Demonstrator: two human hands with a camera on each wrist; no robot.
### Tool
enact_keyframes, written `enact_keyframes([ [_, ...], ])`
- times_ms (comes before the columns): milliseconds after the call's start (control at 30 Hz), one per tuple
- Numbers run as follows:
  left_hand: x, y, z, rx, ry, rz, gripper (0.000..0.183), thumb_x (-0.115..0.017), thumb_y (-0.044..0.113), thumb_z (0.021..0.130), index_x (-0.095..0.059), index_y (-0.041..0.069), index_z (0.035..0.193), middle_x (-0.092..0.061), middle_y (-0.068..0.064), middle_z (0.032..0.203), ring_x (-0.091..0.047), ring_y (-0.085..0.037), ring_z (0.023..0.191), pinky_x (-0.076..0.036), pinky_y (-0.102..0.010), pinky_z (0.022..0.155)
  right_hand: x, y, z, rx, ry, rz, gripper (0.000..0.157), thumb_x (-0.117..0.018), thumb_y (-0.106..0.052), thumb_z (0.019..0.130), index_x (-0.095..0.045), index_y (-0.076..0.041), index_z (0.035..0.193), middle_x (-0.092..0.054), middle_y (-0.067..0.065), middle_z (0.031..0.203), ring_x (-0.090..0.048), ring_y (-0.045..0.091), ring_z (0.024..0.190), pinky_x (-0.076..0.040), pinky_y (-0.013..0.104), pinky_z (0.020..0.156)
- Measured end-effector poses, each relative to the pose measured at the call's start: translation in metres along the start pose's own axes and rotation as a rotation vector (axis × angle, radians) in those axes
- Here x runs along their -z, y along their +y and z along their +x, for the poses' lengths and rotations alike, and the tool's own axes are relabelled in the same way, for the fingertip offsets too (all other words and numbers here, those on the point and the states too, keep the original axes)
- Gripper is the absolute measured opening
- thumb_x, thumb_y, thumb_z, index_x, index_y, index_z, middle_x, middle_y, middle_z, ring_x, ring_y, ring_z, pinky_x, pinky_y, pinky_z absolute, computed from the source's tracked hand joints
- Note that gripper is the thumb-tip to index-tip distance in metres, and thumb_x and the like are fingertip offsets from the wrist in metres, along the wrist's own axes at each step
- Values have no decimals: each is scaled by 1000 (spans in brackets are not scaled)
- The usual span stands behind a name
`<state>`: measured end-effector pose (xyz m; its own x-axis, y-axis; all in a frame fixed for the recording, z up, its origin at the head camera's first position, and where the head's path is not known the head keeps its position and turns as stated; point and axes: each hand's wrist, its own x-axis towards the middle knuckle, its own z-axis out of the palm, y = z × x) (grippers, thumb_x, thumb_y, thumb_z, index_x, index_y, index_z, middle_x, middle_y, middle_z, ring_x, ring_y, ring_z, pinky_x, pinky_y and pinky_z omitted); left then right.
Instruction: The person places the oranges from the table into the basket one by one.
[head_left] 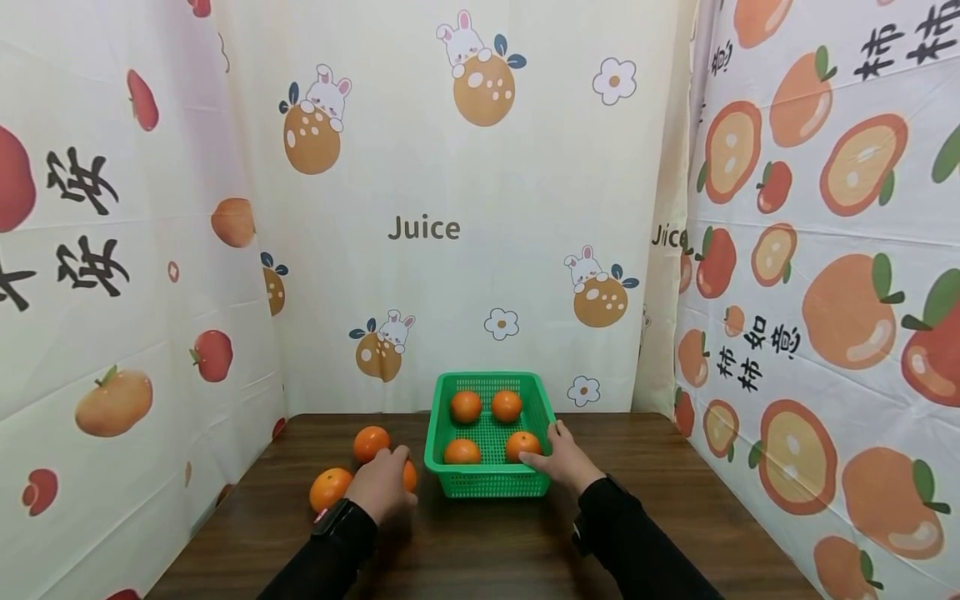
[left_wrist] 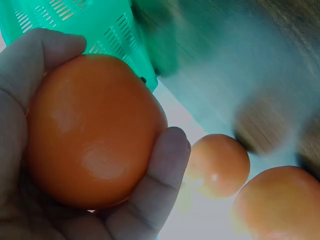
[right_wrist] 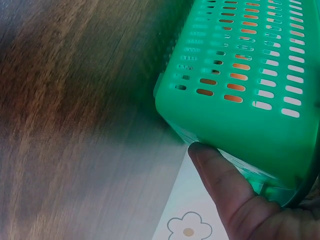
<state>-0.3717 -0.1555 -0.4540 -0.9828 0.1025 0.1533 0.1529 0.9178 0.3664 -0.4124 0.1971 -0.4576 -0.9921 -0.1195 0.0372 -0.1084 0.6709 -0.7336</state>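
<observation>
My left hand [head_left: 382, 486] grips an orange [left_wrist: 95, 130], its thumb and fingers curled round the sides. In the head view this hand is left of a green plastic basket [head_left: 495, 483] and hides part of the fruit. Two more oranges lie on the table beside it, one behind [head_left: 371, 444] and one to the left [head_left: 330, 489]. My right hand [head_left: 567, 461] holds the basket at its front right corner, thumb over the rim and a finger [right_wrist: 220, 175] along the outer wall. Several oranges sit inside the basket, in a back pair and a front pair.
The dark wooden table [head_left: 480, 550] ends at a printed curtain [head_left: 525, 250] close behind the basket. Fruit-patterned cloths hang along the left [head_left: 172, 333] and right [head_left: 750, 333] sides.
</observation>
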Motion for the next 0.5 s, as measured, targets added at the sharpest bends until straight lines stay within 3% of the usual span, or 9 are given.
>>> enact_keyframes([
  [500,10,6,5,-10,31,-28,70,-91,24,75,-61,13,137,-62,-14,114,-57,-24,77,-55,-41,70,1,-3,-3,3,4,-17,107,-73,-53,99,-16,4,168,-2,26,178,-19,51,161,-27,65,127],
])
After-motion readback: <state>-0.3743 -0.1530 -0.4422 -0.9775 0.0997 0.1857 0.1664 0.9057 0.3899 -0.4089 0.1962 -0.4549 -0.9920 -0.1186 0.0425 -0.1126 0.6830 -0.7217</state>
